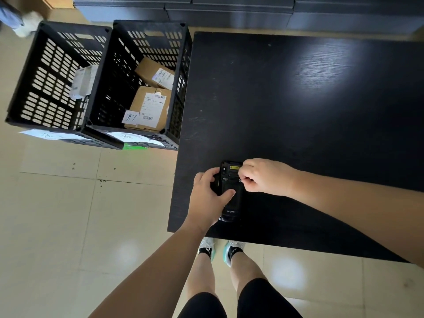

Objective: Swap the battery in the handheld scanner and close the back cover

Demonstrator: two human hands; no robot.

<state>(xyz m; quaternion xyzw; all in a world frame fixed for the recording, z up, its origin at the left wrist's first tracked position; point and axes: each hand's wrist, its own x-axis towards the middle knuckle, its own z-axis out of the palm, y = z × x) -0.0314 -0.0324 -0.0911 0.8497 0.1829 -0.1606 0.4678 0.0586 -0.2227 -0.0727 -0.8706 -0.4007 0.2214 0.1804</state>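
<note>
A black handheld scanner [230,187] lies face down near the front left corner of the black table [309,111], its back up with a yellow label near the top and white lettering near the bottom. My left hand [210,193] grips the scanner's left side, thumb resting across the back cover. My right hand [263,176] sits at the scanner's upper right edge, fingers curled and pinching at a small latch on the back. No loose battery is visible.
Two black perforated crates stand on the floor left of the table: the near crate [181,88] holds cardboard parcels [151,106], the far crate [34,83] a pale packet. Paper labels hang on their fronts. Dark cabinets [229,10] line the back. My legs stand at the table's front edge.
</note>
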